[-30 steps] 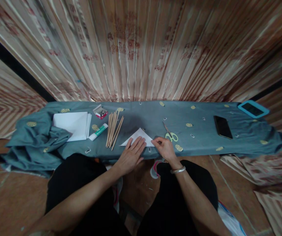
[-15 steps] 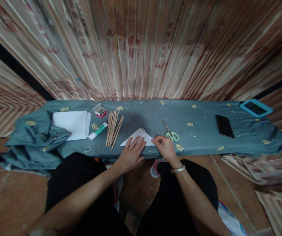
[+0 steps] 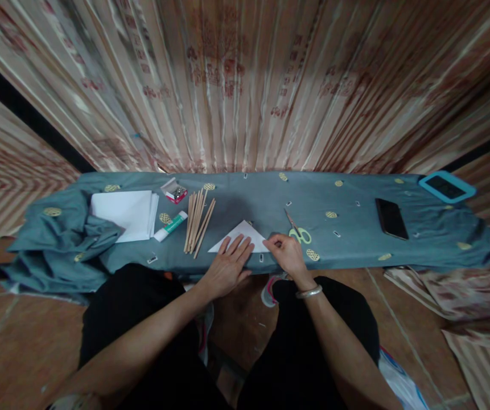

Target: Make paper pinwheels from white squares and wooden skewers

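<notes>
A white sheet of paper (image 3: pixel 245 229), folded into a triangle, lies at the front edge of the cloth-covered table. My left hand (image 3: pixel 226 266) rests flat on it with fingers stretched out. At the triangle's right corner, my right hand (image 3: pixel 286 251) pinches the paper between thumb and fingers. Just beyond the right hand lie scissors (image 3: pixel 299 233) with light green handles, their blades pointing away. To the left of the paper is a bundle of thin wooden sticks (image 3: pixel 196 222), and beside it a glue stick (image 3: pixel 171 226) with a green and white label.
A stack of white paper (image 3: pixel 125 213) lies at the left, near bunched cloth (image 3: pixel 63 233). A small open box of metal pins or tacks (image 3: pixel 173 192) stands behind the glue stick. On the right are a black phone (image 3: pixel 391 218) and a blue-framed device (image 3: pixel 447 187). A curtain (image 3: pixel 245 114) hangs behind.
Both hands and the folded paper stay nearly in place. The view has shifted very slightly; nothing has been picked up or let go.
</notes>
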Demonstrator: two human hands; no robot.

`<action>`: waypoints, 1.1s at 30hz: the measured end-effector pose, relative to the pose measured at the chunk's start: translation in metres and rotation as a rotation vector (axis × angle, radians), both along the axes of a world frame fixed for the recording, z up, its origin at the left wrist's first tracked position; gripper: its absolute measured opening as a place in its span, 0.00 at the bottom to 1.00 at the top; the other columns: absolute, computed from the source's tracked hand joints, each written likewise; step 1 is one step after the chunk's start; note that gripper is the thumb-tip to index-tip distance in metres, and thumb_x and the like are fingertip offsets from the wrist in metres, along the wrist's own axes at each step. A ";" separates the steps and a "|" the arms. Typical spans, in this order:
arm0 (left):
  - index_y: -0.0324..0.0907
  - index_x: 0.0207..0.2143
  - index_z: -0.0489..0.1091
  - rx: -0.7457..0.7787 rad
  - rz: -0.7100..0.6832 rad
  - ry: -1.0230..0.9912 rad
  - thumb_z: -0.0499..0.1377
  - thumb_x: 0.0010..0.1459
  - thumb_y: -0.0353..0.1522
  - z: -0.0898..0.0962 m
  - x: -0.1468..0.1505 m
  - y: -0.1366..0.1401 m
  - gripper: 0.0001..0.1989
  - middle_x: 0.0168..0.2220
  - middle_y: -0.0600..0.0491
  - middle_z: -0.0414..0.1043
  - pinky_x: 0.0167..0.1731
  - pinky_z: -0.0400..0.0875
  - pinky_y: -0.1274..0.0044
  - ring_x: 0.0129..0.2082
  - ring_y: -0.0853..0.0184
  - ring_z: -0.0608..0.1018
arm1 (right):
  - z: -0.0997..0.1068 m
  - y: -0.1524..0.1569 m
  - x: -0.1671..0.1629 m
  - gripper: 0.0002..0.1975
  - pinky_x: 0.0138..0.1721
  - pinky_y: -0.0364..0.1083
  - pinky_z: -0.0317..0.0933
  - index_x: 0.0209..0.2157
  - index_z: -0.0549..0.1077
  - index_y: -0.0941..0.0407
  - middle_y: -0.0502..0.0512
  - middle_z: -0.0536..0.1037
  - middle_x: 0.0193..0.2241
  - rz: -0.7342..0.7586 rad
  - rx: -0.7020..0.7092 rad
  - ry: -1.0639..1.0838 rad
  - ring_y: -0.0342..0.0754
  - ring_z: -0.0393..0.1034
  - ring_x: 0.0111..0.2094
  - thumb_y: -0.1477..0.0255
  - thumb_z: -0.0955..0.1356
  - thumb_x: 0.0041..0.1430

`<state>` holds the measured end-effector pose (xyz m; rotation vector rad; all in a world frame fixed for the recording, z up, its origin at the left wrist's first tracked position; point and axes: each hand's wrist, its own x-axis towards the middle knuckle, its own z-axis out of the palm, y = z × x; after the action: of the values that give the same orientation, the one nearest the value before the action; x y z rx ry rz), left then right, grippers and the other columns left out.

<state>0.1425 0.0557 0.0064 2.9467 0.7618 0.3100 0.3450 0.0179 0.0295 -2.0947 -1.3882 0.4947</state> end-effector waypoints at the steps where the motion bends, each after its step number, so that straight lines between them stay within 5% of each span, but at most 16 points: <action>1: 0.36 0.64 0.53 -0.001 0.000 0.001 0.56 0.62 0.40 0.000 0.000 0.000 0.32 0.66 0.43 0.53 0.64 0.45 0.58 0.67 0.52 0.54 | 0.000 0.000 0.000 0.10 0.30 0.43 0.59 0.24 0.76 0.53 0.50 0.78 0.23 0.001 0.004 -0.003 0.47 0.71 0.26 0.63 0.68 0.54; 21: 0.37 0.63 0.54 -0.031 0.010 0.037 0.55 0.62 0.41 0.001 0.001 0.001 0.32 0.66 0.42 0.54 0.64 0.45 0.59 0.67 0.53 0.54 | 0.000 0.000 -0.004 0.10 0.29 0.43 0.57 0.24 0.75 0.53 0.50 0.78 0.24 -0.021 -0.006 -0.090 0.46 0.70 0.25 0.64 0.69 0.55; 33: 0.36 0.63 0.54 0.004 0.007 0.052 0.56 0.61 0.41 0.000 0.001 0.000 0.33 0.66 0.42 0.53 0.64 0.46 0.58 0.67 0.52 0.53 | -0.005 -0.005 -0.007 0.09 0.39 0.46 0.59 0.29 0.73 0.55 0.57 0.77 0.32 0.068 0.088 -0.305 0.52 0.71 0.37 0.65 0.67 0.60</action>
<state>0.1431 0.0553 0.0064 2.9672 0.7781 0.2371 0.3380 0.0133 0.0244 -2.1205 -1.6231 0.1389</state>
